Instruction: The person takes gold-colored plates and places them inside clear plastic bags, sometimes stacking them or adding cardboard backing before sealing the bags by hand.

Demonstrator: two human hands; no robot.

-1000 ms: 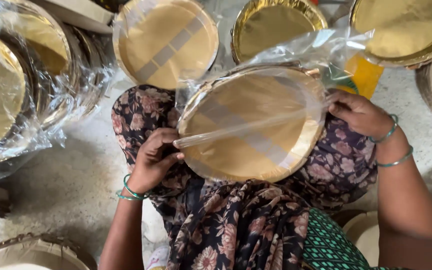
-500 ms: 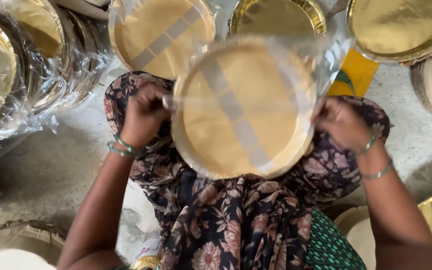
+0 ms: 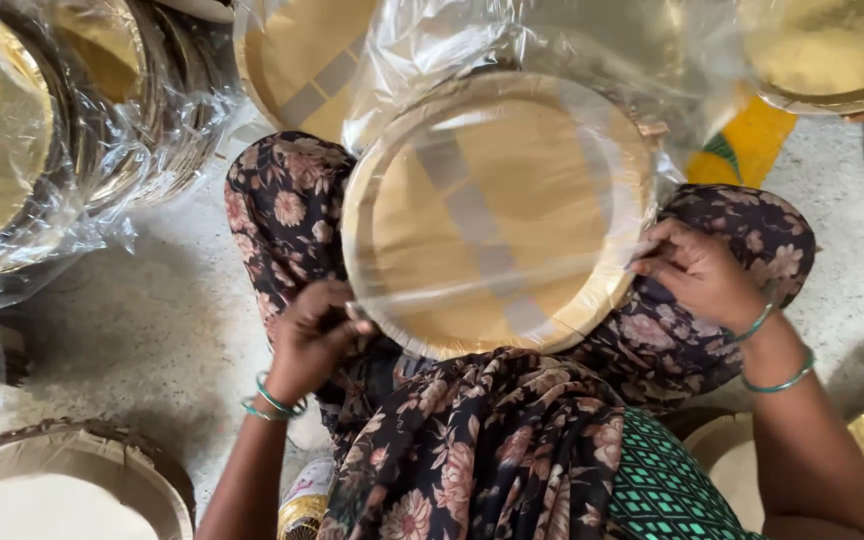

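Head view: stack of gold paper plates [image 3: 497,215] in clear plastic bag [image 3: 552,60] sits on lap, centre frame. Left hand [image 3: 314,335] clamped on rim at 7 o'clock; right hand [image 3: 697,272] pinching rim at 3 o'clock. Wrapped plate stacks [image 3: 22,150] at 9 o'clock on floor [image 3: 142,310].

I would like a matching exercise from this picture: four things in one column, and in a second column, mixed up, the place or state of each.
Things:
1. left hand
2. right hand
3. stack of gold plates in a clear bag
4. wrapped plate stacks

Places or states:
A. lying on the floor at the picture's left
B. gripping the lower left rim of the stack
C. held over the lap, face up
D. gripping the right rim of the stack

Pairs: 1-B, 2-D, 3-C, 4-A
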